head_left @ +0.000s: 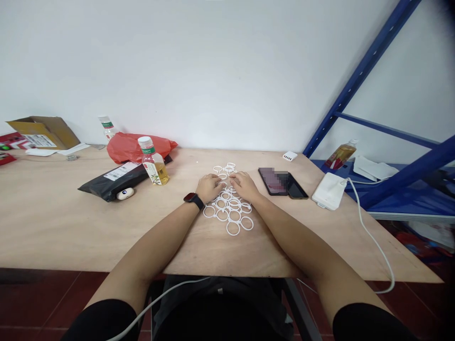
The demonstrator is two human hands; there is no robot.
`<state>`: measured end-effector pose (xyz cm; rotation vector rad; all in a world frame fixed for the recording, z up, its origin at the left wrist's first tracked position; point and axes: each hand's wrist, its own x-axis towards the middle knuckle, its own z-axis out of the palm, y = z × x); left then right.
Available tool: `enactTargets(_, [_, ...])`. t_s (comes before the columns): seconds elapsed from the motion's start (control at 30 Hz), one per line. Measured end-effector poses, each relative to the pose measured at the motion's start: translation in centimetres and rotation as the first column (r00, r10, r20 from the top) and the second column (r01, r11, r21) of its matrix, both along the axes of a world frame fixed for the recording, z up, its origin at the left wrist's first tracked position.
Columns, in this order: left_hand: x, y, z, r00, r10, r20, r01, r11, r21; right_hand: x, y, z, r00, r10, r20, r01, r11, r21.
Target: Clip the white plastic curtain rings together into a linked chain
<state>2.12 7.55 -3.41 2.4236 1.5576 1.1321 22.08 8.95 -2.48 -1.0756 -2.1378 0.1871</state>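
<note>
Many thin white plastic rings, some with a small knob or eyelet on the rim, lie in a loose, overlapping pile on the wooden table. My left hand, wearing a black watch, rests at the upper left of the pile. Its fingers are bent together at a white ring. Opposite it, my right hand has its fingers curled at the right side of the same small group of rings. Fingertips of both hands are partly hidden, and how firmly they grip is hard to see.
To the left are a drink bottle, a black parcel bag, an earbud case, a red plastic bag and a cardboard box. Two phones, a white power adapter with its cable, and a blue shelf frame are right.
</note>
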Motion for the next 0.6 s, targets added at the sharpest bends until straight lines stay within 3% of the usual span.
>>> enactTargets(0.33, [0.3,-0.8,1.5,0.95,-0.251,0.188,0.21,0.954,0.213,-0.6,-1.0,1.0,0.997,0.067,0.031,-0.069,0.995,0.067])
enactTargets(0.6, [0.3,-1.1,1.8,0.943,-0.154,0.295,0.1,0.977,0.19,-0.7,-1.4,1.2,0.991,0.13,0.011,-0.13,0.981,0.144])
